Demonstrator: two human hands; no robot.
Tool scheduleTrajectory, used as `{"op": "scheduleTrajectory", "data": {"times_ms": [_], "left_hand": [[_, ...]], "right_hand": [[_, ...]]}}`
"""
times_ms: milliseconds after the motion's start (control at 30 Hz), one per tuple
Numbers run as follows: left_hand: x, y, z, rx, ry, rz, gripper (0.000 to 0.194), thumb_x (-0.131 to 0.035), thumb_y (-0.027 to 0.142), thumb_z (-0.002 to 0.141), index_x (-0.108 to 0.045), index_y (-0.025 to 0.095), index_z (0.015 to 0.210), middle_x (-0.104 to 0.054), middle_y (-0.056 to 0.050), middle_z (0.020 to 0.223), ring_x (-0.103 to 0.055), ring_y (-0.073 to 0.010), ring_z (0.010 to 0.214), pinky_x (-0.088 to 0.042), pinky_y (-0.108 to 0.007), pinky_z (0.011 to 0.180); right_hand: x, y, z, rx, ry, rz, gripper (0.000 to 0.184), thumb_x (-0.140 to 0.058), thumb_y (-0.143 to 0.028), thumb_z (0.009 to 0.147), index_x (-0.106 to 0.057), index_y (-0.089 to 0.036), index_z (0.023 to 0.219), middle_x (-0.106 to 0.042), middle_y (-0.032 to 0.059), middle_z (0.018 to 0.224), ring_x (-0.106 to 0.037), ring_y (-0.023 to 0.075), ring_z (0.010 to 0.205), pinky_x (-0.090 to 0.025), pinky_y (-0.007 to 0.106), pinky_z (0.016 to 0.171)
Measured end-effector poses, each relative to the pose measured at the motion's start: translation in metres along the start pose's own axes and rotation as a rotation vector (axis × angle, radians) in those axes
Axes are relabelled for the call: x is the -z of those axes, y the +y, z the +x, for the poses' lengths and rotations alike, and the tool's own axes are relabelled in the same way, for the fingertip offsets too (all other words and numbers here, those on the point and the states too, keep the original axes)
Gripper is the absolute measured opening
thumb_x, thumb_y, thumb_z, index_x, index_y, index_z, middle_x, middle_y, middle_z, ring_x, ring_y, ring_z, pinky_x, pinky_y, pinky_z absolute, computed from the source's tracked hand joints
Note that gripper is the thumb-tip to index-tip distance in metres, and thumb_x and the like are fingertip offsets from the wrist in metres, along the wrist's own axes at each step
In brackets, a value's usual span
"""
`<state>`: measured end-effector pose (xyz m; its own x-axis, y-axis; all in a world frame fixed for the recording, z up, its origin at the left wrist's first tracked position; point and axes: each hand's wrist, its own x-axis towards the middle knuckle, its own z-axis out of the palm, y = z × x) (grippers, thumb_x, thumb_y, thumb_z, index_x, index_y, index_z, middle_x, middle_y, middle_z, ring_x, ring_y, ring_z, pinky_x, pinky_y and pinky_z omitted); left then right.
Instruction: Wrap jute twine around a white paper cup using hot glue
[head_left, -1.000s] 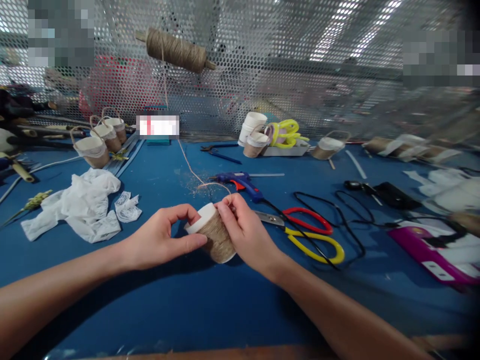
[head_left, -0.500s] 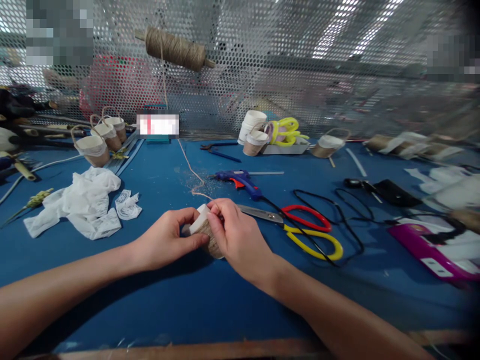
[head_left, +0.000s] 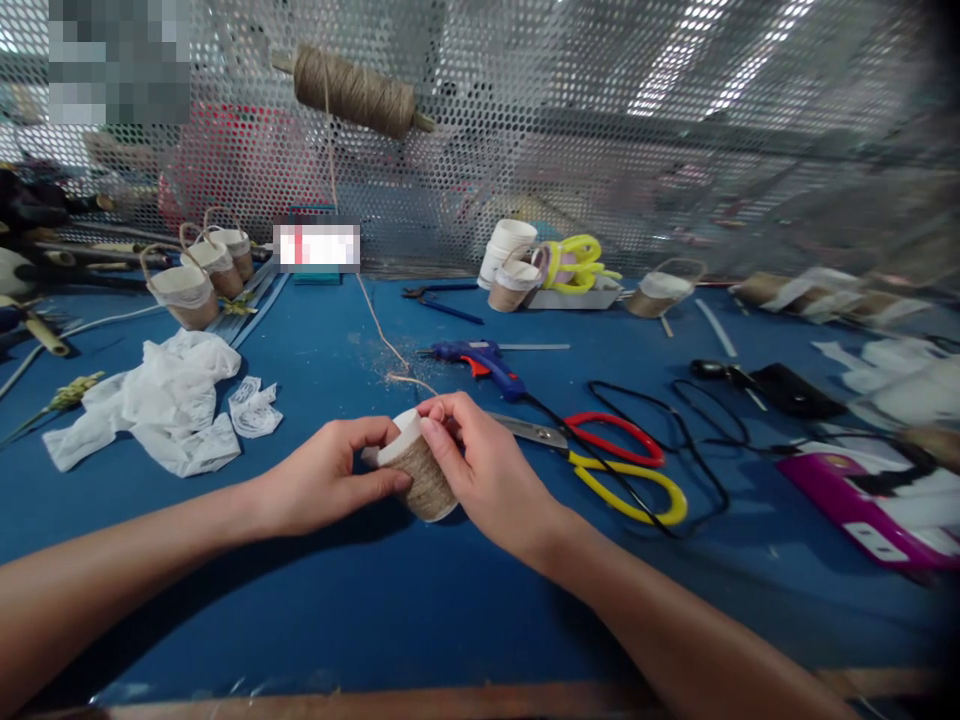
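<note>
A small white paper cup (head_left: 425, 480), wound in brown twine below its bare white rim, lies tilted between my hands, its mouth facing up and left. My left hand (head_left: 330, 480) grips the rim side, with fingers inside the mouth and the thumb on the outer wall. At the cup's far right edge, my right hand (head_left: 480, 450) pinches the twine (head_left: 416, 381) between thumb and fingertips. That strand runs slack over the tabletop and climbs to a twine spool (head_left: 354, 92) hung on the mesh.
Beyond my hands lies a blue glue gun (head_left: 480, 358); scissors (head_left: 626, 440) with red and yellow handles rest to the right. White lace (head_left: 165, 400) is heaped left. Several handled cups (head_left: 187, 290) stand at back left, more cups (head_left: 506, 255) at the back. A purple power strip (head_left: 862, 500) lies right.
My right hand went over the cup, covering more of it, then drew back right. The cup has shifted slightly left, and the strand by my fingers lies lower. My left hand keeps its hold.
</note>
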<state>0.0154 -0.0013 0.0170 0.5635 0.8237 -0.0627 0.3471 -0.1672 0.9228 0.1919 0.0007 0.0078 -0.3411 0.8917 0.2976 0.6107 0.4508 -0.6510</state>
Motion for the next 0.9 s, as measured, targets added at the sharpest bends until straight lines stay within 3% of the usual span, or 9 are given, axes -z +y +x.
{"op": "scheduleTrajectory", "data": {"times_ms": [367, 667, 767, 900], "left_hand": [[-0.001, 0.008, -0.001, 0.066, -0.034, -0.04, 0.019, -0.058, 0.029, 0.073, -0.052, 0.014, 0.082, -0.053, 0.001, 0.075, -0.047, -0.0132, 0.069, -0.038, -0.024, 0.063], [-0.001, 0.002, 0.001, 0.078, 0.063, -0.061, 0.02, -0.05, 0.031, 0.076, -0.048, 0.015, 0.064, -0.046, 0.003, 0.059, -0.04, -0.0102, 0.057, -0.032, -0.022, 0.054], [0.0, 0.001, 0.001, 0.084, 0.063, -0.071, 0.019, -0.05, 0.03, 0.076, -0.049, 0.015, 0.065, -0.047, 0.003, 0.06, -0.04, -0.01, 0.057, -0.032, -0.022, 0.054], [0.001, 0.002, 0.002, 0.082, 0.062, -0.04, 0.019, -0.05, 0.03, 0.077, -0.05, 0.014, 0.066, -0.048, 0.003, 0.061, -0.04, -0.0103, 0.059, -0.033, -0.023, 0.057]], "right_hand": [[-0.007, 0.002, -0.002, 0.068, 0.045, -0.052, 0.011, -0.038, -0.027, 0.089, -0.043, -0.019, 0.083, -0.055, 0.0051, 0.079, -0.053, 0.0152, 0.069, -0.046, 0.031, 0.064], [-0.009, 0.0, -0.003, 0.187, 0.106, -0.148, 0.01, -0.037, -0.024, 0.088, -0.04, -0.021, 0.079, -0.055, 0.0083, 0.084, -0.057, 0.0182, 0.078, -0.047, 0.033, 0.066], [-0.004, 0.001, -0.002, 0.167, 0.089, -0.102, 0.01, -0.039, -0.025, 0.088, -0.043, -0.018, 0.082, -0.056, 0.0087, 0.085, -0.056, 0.0177, 0.076, -0.048, 0.034, 0.067], [0.005, -0.001, 0.002, 0.095, 0.046, 0.077, 0.014, -0.038, -0.023, 0.089, -0.05, -0.018, 0.092, -0.059, 0.0083, 0.095, -0.057, 0.0164, 0.088, -0.047, 0.034, 0.079]]}}
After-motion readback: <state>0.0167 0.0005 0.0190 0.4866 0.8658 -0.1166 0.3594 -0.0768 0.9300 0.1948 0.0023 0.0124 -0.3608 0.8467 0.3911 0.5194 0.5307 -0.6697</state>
